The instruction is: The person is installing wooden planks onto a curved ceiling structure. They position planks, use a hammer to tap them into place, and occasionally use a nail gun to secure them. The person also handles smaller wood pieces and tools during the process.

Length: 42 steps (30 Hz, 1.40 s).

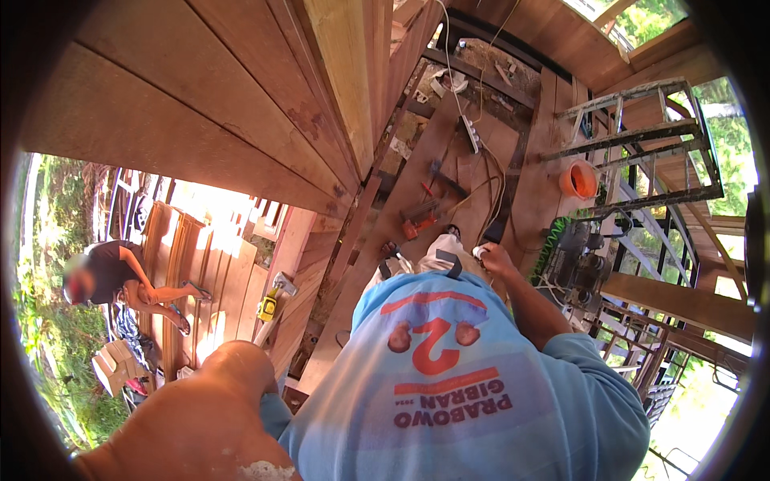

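Observation:
My right hand (pixel 494 259) is at my right hip, fingers closed round something small and white that I cannot make out, beside my light trousers (pixel 439 261). My bent left arm (pixel 200 401) rises at lower left; its hand is out of the picture. Just beyond my feet, a red-and-dark tool (pixel 419 224) lies on the wooden boards (pixel 377 280). A white power strip (pixel 471 135) with cables hangs or lies farther forward. To my left, a yellow-and-black tool (pixel 266 306) sits at the edge of the planks.
At left, another person (pixel 112 268) sits among stacked boards. Planked walls (pixel 216 96) rise ahead-left. At right stand an orange bucket (pixel 578 180), a metal frame (pixel 650 148) and a dark compressor (pixel 579 268) with a green coiled hose. Gaps between floor boards (pixel 501 68) show debris.

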Each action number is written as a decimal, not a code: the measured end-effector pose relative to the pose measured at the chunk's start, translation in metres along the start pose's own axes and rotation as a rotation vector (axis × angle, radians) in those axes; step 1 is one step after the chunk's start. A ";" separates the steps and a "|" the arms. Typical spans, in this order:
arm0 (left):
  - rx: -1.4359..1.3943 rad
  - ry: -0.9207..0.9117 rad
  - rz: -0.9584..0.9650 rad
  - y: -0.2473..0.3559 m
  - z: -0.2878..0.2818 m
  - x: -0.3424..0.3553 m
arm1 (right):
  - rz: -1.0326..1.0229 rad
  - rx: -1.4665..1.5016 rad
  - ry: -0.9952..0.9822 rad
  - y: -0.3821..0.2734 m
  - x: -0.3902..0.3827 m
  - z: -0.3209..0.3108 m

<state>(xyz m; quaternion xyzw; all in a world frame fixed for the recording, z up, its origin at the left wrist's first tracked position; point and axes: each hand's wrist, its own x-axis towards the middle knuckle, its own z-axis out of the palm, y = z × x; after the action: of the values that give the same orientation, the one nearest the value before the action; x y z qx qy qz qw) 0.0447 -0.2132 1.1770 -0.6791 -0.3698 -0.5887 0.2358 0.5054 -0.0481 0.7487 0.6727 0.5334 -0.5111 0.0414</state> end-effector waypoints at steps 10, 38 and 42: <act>0.091 -0.041 -0.157 -0.031 0.035 0.004 | -0.073 0.071 0.005 0.022 0.018 0.004; 0.547 0.501 -0.456 -0.083 0.104 -0.014 | 0.075 0.140 0.179 0.112 0.049 -0.030; 0.573 0.449 -0.435 -0.058 0.162 0.005 | 0.002 0.023 0.107 0.145 0.092 -0.065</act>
<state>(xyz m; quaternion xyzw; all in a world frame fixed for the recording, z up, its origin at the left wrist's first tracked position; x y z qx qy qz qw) 0.1007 -0.0540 1.1430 -0.3470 -0.5926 -0.6314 0.3601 0.6489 -0.0088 0.6412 0.6998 0.5284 -0.4806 0.0058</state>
